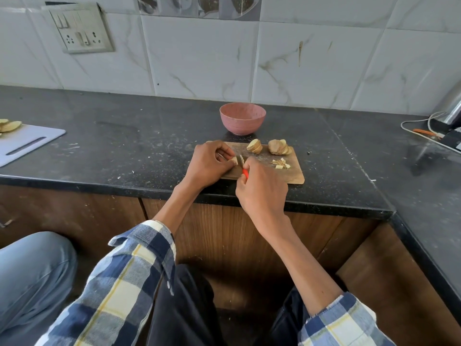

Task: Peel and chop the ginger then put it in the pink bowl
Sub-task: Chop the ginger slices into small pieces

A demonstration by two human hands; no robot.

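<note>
A small wooden cutting board (294,174) lies near the counter's front edge. My left hand (209,164) pinches a ginger piece (234,161) on the board's left side. My right hand (262,193) grips a knife with an orange handle (245,173); its blade (241,159) stands against that piece. Two stacks of sliced ginger (255,146) (279,147) sit at the board's far side. A few small chopped bits (281,164) lie at the right. The pink bowl (242,118) stands just behind the board; I see nothing in it.
A white cutting board (30,143) with ginger peelings (10,124) lies at the far left of the black counter (124,146). A steel appliance (451,108) with cables (424,132) sits at the right. Another person's leg (32,275) is at the lower left.
</note>
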